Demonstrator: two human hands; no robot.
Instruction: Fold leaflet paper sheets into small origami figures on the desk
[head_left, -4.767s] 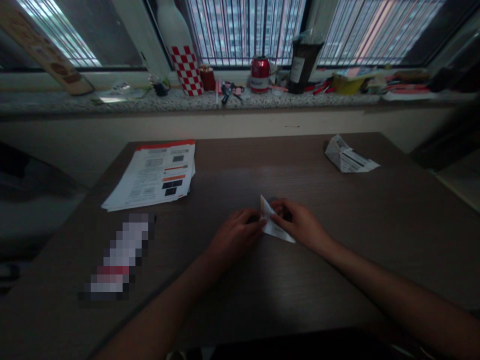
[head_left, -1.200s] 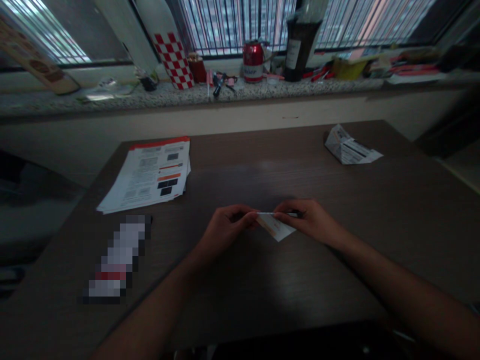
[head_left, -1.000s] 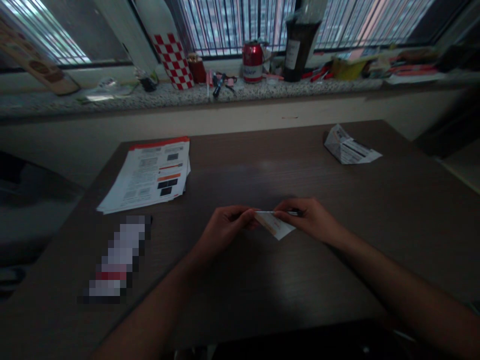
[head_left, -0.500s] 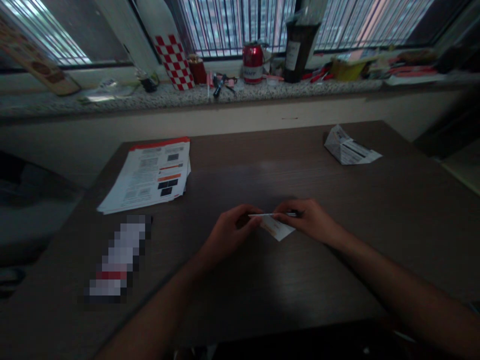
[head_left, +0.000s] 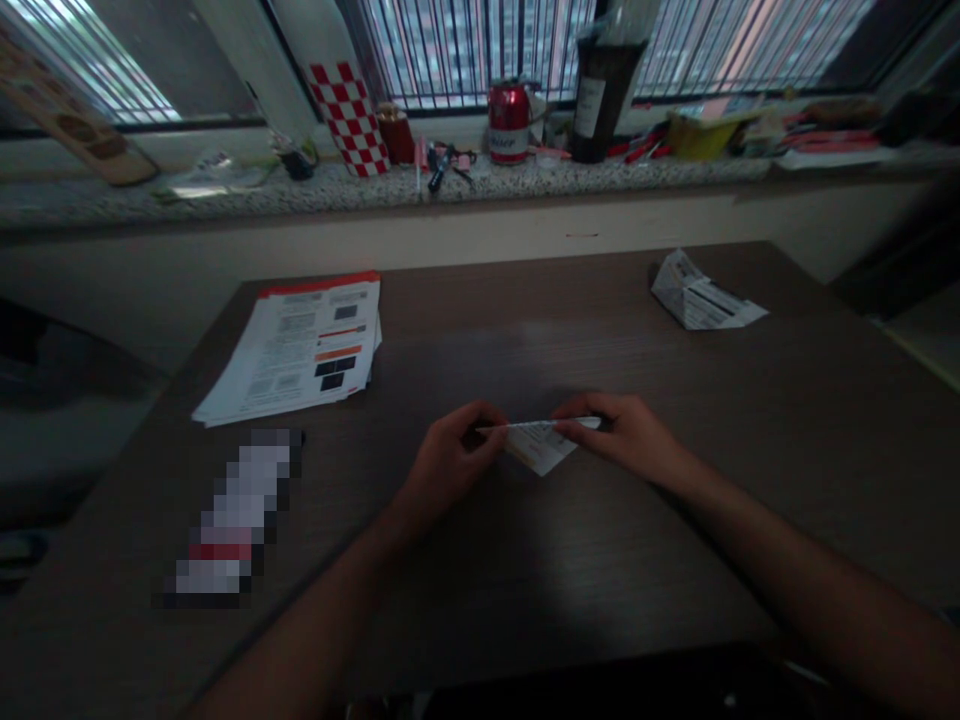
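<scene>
A small folded sheet of paper [head_left: 541,448], white with faint print, is held between my two hands over the middle of the table. Its upper edge runs nearly level, and a pointed corner hangs toward me. My left hand [head_left: 461,450] pinches the left end of that edge between thumb and fingers. At the right end, my right hand [head_left: 619,430] is closed on the paper in a similar pinch. The fingers cover both ends of the sheet.
A stack of printed sheets [head_left: 307,340] lies at the table's back left, with a pixelated object [head_left: 236,515] nearer me. A folded printed paper [head_left: 709,300] stands at the back right. Along the windowsill [head_left: 247,200] are a red can [head_left: 508,122], a checkered bottle [head_left: 349,115] and clutter.
My left hand has slid slightly left, and my right hand slightly right, along the paper's edge. More of the upper edge shows, and the hanging corner has shifted left.
</scene>
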